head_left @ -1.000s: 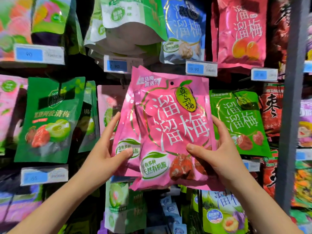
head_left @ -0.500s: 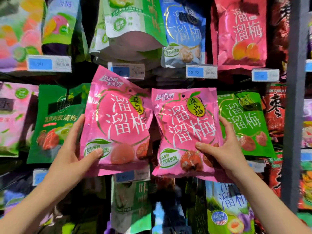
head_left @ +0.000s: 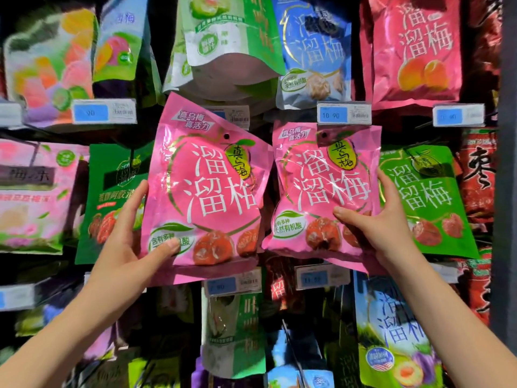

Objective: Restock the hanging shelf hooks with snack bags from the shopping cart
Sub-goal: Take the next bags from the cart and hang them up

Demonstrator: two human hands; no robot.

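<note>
Snack bags (head_left: 207,197), pink — left hand (head_left: 126,247) grips one, right hand (head_left: 386,231) another, perhaps hooked.

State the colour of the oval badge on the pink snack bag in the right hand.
Yellow-green oval badge, dark characters; head view.

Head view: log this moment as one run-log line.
left hand: grips left pink bag, tilted | right hand: grips right pink bag, near upright | bags side by side | hung: cannot tell
</note>
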